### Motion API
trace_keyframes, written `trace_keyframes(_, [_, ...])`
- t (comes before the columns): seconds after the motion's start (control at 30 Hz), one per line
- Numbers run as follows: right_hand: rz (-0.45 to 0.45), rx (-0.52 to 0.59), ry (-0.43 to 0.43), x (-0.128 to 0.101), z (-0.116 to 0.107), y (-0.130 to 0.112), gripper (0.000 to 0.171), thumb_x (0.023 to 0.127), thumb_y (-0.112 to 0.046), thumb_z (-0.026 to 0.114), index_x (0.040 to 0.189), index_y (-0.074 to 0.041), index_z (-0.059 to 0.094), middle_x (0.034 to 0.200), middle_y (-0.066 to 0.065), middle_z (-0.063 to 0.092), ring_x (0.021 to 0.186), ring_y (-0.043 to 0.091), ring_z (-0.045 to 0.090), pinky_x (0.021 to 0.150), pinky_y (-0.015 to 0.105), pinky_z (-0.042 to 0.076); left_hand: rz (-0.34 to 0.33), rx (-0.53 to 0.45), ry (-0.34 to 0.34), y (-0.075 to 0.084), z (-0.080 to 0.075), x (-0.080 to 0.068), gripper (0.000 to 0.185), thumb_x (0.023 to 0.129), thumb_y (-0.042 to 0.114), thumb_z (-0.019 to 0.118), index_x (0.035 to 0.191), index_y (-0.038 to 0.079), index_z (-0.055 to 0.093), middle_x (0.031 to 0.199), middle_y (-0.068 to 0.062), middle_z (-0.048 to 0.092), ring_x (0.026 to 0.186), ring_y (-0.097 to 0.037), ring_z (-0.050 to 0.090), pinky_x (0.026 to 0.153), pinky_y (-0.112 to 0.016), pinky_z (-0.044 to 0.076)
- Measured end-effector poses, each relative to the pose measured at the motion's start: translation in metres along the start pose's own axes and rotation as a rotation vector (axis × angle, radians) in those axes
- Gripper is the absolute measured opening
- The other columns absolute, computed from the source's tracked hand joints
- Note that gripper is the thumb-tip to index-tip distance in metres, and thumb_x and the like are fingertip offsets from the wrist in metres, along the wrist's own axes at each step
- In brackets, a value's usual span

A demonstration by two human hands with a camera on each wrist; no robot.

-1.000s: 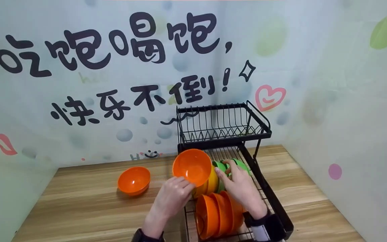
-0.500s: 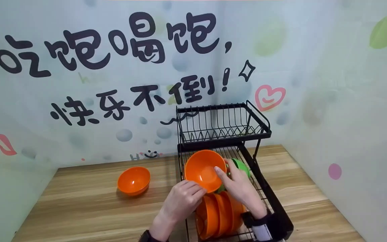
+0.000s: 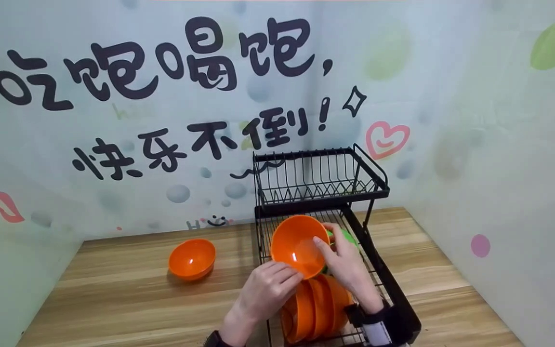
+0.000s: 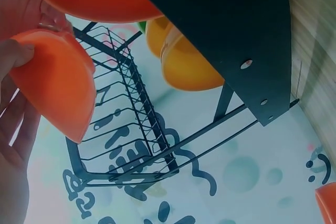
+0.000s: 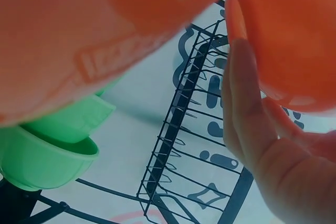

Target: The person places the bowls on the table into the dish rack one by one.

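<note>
An orange bowl [image 3: 293,241] is held up over the dish rack, its opening turned toward the head camera. My left hand [image 3: 271,288] pinches its lower rim. On the bowl's right side my right hand [image 3: 346,264] grips the rim, thumb inside and fingers behind. Just below, several orange bowls [image 3: 323,308] stand on edge in a row in the rack. Behind the held bowl are green bowls [image 5: 50,156], mostly hidden in the head view. Yellow bowls [image 4: 189,64] show in the left wrist view.
A black two-tier dish rack [image 3: 323,202] stands on the wooden table [image 3: 128,303], its wire upper shelf at the back. Another orange bowl [image 3: 191,260] sits on the table to the left. A printed wall sheet [image 3: 162,115] rises behind.
The orange bowl has moved right and slightly down with my left hand. My right hand, earlier apart from it near the green bowls, now grips its right rim.
</note>
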State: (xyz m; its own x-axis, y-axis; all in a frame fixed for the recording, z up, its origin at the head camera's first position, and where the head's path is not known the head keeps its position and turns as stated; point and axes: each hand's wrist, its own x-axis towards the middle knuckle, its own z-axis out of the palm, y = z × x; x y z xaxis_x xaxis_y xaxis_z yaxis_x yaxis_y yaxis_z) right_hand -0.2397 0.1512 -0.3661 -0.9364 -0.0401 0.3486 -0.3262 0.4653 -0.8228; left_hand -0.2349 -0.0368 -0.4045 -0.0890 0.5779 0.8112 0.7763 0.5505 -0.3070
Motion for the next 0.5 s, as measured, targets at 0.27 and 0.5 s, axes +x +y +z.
trace_keyframes(0.27, [0.006, 0.004, 0.052, -0.0013, -0.0014, -0.003, 0.03, 0.095, -0.022, 0.054, 0.122, -0.008, 0.052, 0.096, 0.016, 0.066, 0.079, 0.02, 0.062, 0.061, 0.029, 0.054, -0.076, -0.041, -0.044, 0.003, 0.0006, 0.0014, 0.01, 0.078, 0.023, 0.076, 0.086, 0.018, 0.073, 0.082, 0.008, 0.071, 0.079, -0.007, 0.063, 0.07, -0.019, 0.05])
trace_keyframes(0.5, [-0.039, -0.064, 0.111, -0.0012, -0.0061, -0.0013, 0.028, 0.093, -0.02, 0.056, 0.118, -0.007, 0.056, 0.093, 0.013, 0.068, 0.076, 0.018, 0.061, 0.065, 0.029, 0.051, -0.132, -0.006, -0.062, -0.0023, 0.0014, -0.003, 0.023, 0.077, 0.033, 0.076, 0.087, 0.015, 0.066, 0.082, 0.005, 0.066, 0.075, -0.009, 0.057, 0.067, -0.02, 0.049])
